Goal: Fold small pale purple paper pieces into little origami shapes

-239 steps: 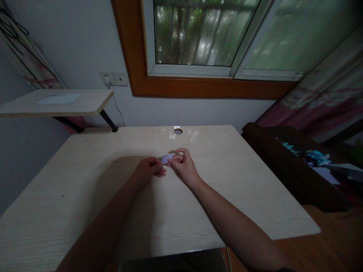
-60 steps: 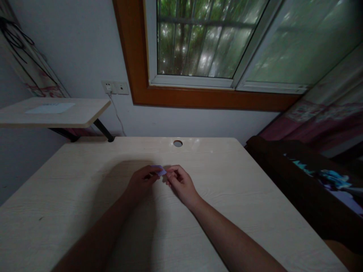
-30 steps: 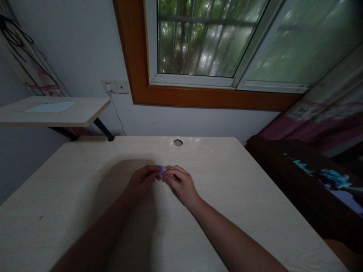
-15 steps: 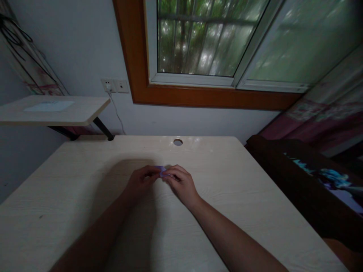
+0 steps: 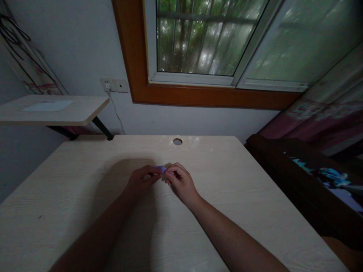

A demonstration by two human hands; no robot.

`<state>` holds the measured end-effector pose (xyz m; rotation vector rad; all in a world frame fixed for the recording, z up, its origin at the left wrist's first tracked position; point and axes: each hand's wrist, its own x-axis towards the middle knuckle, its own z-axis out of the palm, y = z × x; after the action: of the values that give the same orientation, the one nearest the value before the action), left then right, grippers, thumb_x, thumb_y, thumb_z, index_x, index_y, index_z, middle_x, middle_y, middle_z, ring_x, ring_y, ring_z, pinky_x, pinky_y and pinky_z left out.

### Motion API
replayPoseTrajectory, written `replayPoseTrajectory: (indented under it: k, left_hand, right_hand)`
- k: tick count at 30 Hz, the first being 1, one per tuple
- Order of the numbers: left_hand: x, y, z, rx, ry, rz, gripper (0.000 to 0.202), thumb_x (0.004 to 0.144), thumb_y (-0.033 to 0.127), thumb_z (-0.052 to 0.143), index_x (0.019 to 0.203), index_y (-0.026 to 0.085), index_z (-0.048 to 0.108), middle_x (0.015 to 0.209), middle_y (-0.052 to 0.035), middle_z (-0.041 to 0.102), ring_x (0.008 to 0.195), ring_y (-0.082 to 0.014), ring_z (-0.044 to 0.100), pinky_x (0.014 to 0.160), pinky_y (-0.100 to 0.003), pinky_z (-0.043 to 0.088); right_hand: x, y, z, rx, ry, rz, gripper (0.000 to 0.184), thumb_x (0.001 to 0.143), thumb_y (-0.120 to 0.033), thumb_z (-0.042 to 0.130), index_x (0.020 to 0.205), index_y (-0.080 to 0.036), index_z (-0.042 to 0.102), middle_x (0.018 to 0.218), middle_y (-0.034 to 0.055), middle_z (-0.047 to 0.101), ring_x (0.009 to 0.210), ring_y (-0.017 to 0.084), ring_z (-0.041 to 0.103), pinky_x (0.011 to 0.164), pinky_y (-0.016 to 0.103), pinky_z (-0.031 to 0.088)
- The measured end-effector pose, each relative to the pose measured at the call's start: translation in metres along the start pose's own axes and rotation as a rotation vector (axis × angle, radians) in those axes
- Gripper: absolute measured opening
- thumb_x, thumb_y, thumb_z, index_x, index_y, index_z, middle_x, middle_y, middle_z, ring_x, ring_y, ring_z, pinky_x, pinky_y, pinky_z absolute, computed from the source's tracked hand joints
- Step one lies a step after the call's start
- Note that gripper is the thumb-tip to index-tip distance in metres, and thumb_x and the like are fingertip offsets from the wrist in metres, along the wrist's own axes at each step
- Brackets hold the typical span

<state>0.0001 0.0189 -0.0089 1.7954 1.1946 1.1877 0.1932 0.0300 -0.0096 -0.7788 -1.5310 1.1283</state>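
Between my fingertips, just above the pale wooden desk, is a small piece of purple paper that looks folded. My left hand pinches its left side between thumb and fingers. At its right end, my right hand closes on it with thumb and bent fingers. The fingers cover part of the paper, so its full shape cannot be made out.
A round cable hole lies near the desk's back edge. At the left stands a raised shelf on black legs, with a sheet of paper on it. Beyond are a wall socket and a window. Dark furniture borders the right side.
My right fingers have shifted and curled in more at the paper's right end, and more of its purple top shows. My left hand stays nearly in place.
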Motion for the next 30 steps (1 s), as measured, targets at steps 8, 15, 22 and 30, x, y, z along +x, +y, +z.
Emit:
replayPoseTrajectory:
  k: [8, 15, 22, 30]
  left_hand:
    - [0.002, 0.004, 0.004, -0.128, 0.117, -0.109, 0.025, 0.079, 0.035, 0.07, 0.096, 0.018, 0.067, 0.086, -0.0042, 0.072, 0.074, -0.0156, 0.067, 0.071, -0.027, 0.055]
    - [0.002, 0.001, 0.005, -0.114, 0.065, -0.124, 0.019, 0.081, 0.034, 0.069, 0.09, 0.018, 0.07, 0.083, -0.0039, 0.072, 0.076, -0.016, 0.067, 0.073, -0.027, 0.054]
    - [0.002, 0.004, 0.004, -0.101, 0.065, -0.111, 0.019, 0.08, 0.034, 0.069, 0.09, 0.018, 0.07, 0.082, -0.0038, 0.072, 0.073, -0.0156, 0.067, 0.071, -0.026, 0.054]
    - [0.001, 0.005, 0.005, -0.07, 0.018, -0.087, 0.018, 0.082, 0.033, 0.067, 0.092, 0.018, 0.07, 0.079, -0.0033, 0.071, 0.072, -0.0149, 0.066, 0.07, -0.025, 0.053]
  right_hand:
    - [-0.001, 0.002, 0.001, -0.01, -0.05, -0.009, 0.015, 0.092, -0.033, 0.058, 0.086, -0.02, 0.063, 0.09, 0.0028, 0.055, 0.062, 0.009, 0.057, 0.056, 0.024, 0.049]
    - [0.0, 0.004, 0.001, 0.013, -0.057, 0.008, 0.015, 0.09, -0.034, 0.061, 0.086, -0.02, 0.063, 0.093, 0.0033, 0.056, 0.063, 0.009, 0.059, 0.058, 0.024, 0.05]
    - [-0.001, 0.015, 0.001, 0.031, -0.015, 0.094, 0.017, 0.085, -0.035, 0.068, 0.09, -0.02, 0.061, 0.077, -0.0004, 0.06, 0.062, 0.011, 0.059, 0.06, 0.025, 0.047]
    - [0.001, 0.016, 0.002, 0.1, 0.004, 0.17, 0.021, 0.078, -0.032, 0.073, 0.088, -0.02, 0.059, 0.075, -0.0016, 0.061, 0.067, 0.012, 0.058, 0.062, 0.024, 0.044]
